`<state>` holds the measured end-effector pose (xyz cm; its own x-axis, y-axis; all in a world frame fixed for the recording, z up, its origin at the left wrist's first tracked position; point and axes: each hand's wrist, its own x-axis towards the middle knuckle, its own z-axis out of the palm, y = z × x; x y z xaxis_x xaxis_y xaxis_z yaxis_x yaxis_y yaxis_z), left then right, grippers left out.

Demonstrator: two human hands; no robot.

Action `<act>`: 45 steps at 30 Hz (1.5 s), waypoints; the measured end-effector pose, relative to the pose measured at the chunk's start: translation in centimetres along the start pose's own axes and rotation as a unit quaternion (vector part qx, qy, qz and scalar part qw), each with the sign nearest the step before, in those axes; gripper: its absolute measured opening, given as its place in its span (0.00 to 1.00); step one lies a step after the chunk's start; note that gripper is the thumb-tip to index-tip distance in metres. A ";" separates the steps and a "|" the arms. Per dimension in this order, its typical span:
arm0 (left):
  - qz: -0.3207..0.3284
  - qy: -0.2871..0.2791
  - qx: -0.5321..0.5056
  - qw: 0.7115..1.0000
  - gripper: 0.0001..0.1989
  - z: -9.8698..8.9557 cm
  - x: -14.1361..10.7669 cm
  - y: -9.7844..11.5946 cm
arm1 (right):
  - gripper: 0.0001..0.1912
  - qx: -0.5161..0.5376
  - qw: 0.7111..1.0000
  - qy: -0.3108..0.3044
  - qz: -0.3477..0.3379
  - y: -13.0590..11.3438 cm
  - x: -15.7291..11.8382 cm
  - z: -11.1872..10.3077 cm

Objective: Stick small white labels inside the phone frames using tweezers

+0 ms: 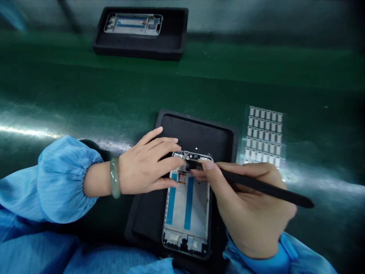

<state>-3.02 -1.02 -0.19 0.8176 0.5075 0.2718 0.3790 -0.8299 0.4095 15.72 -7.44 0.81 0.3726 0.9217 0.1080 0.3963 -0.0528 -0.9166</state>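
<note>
A phone frame (pixel 196 205) with two blue strips lies tilted in a black tray (pixel 196 129), its upper end under my fingers. My left hand (pixel 151 163) has its fingers stretched out, with the fingertips at the frame's upper left edge. Between the thumb and fingers of my right hand (pixel 245 201) is a pair of black tweezers (pixel 265 188), held like a pen. Their tip points at the top part of the frame and is partly hidden by the fingers. A small orange-brown flex cable (pixel 181 178) shows below my left fingertips.
To the right of the tray lies a clear sheet (pixel 264 135) with rows of small pale stickers. Farther back stands another black tray (pixel 139 51) with a second phone frame (pixel 133 24) in it. The green work surface (pixel 85 87) reflects a bright band of light.
</note>
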 end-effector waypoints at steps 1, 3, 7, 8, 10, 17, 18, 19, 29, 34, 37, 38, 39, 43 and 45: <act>0.003 0.002 0.002 1.000 0.19 0.0 0.0 0.0 | 0.09 -0.004 1.000 -0.001 -0.001 0.0 0.0 0.0; 0.010 0.003 0.009 1.000 0.18 -0.1 0.1 0.0 | 0.08 -0.011 1.000 -0.005 -0.002 0.1 0.0 -0.1; 0.010 -0.019 0.043 0.999 0.17 -0.3 0.4 0.5 | 0.11 -0.023 1.000 -0.003 -0.005 0.5 0.1 -0.1; 0.008 -0.023 0.053 0.998 0.17 -0.4 0.5 0.7 | 0.11 -0.026 1.000 -0.003 -0.005 0.6 0.1 -0.2; 0.004 -0.027 0.073 0.997 0.16 -0.5 0.7 1.0 | 0.11 -0.028 1.000 -0.003 -0.004 0.6 0.1 -0.1; -0.003 -0.023 0.098 0.995 0.15 -0.2 0.6 1.4 | 0.11 -0.014 0.998 0.055 -0.010 -0.3 1.0 -0.2; -0.002 -0.022 0.099 0.995 0.15 -0.1 0.6 1.4 | 0.12 -0.004 0.997 0.074 -0.031 -0.2 1.4 -0.3; -0.002 -0.021 0.098 0.995 0.15 -0.1 0.5 1.4 | 0.12 0.013 0.995 0.080 -0.049 -0.1 1.9 -0.5; -0.026 -0.017 0.061 0.998 0.19 0.3 0.2 1.3 | 0.10 0.115 0.985 -0.128 0.007 1.5 4.0 -0.7; -0.028 -0.021 0.057 0.998 0.20 0.1 0.3 1.4 | 0.10 0.072 0.986 -0.148 -0.014 1.3 3.6 -0.9; -0.029 -0.020 0.053 0.998 0.20 0.0 0.3 1.4 | 0.11 0.062 0.987 -0.150 -0.020 1.1 3.5 -0.8; -0.030 -0.020 0.052 0.998 0.20 0.0 0.3 1.4 | 0.11 0.060 0.987 -0.149 -0.021 1.1 3.5 -0.7; -0.030 -0.021 0.051 0.998 0.20 0.0 0.3 1.4 | 0.11 0.057 0.987 -0.147 -0.024 1.2 3.4 -0.7; -0.032 -0.022 0.051 0.998 0.20 0.0 0.3 1.5 | 0.11 0.046 0.988 -0.146 -0.034 1.6 3.4 -0.7; -0.032 -0.023 0.052 0.998 0.20 -0.1 0.3 1.6 | 0.11 0.038 0.987 -0.150 -0.041 1.9 3.5 -0.8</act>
<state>-2.25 -2.16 0.59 0.8085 0.5511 0.2065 0.4720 -0.8167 0.3319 18.40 -4.66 -0.24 0.0716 0.9946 0.0750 0.3457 0.0458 -0.9372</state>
